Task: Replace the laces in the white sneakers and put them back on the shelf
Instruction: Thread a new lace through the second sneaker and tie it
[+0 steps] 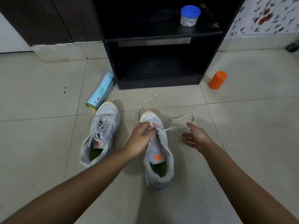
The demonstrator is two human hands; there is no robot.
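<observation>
Two white sneakers stand on the tiled floor, toes toward a black shelf (161, 33). The left sneaker (101, 135) is fully laced. On the right sneaker (159, 159), my left hand (142, 135) pinches the white lace (182, 118) at the front eyelets near the toe. One end of the lace curves away past the toe toward the shelf; the other end runs right and loops on the floor. My right hand (196, 137) hovers just right of the shoe, fingers spread and relaxed, holding nothing, beside the looped end.
A light blue spray can (101, 92) lies on the floor left of the shelf. An orange cylinder (217, 80) stands to the shelf's right. A blue-lidded jar (190, 16) sits on the shelf's upper board. The lower compartment is dark.
</observation>
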